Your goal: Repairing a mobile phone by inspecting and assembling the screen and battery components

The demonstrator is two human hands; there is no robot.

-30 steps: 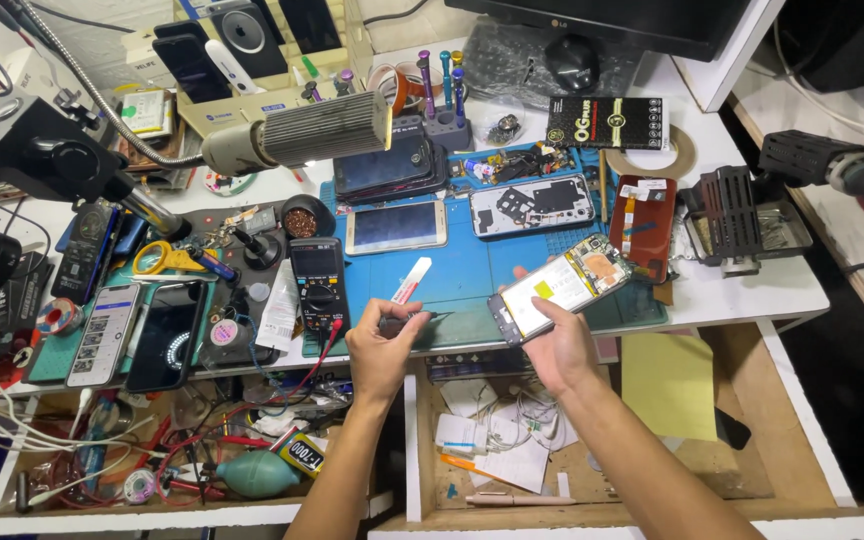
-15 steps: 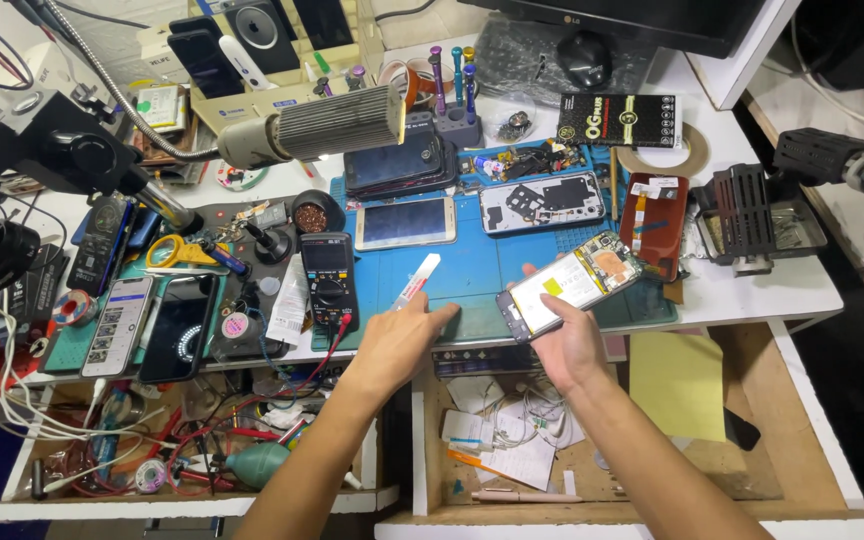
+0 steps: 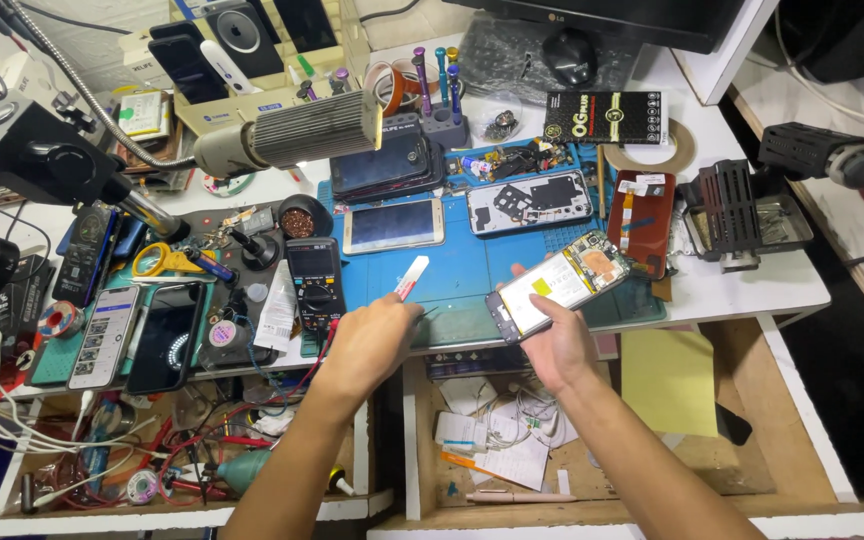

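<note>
Nearest you, your right hand (image 3: 560, 350) grips the opened smartphone with its back cover off (image 3: 558, 285) by the lower end, fingers wrapped round its edges; the long axis runs up and to the right, bare boards and a yellow patch facing you. Your left hand (image 3: 372, 340) is pinched shut on a thin white-and-red plastic pry tool (image 3: 411, 277) — its tip points up, away from the phone, which lies just to its right. Beyond both, the smooth blue repair mat (image 3: 462, 265).
</note>
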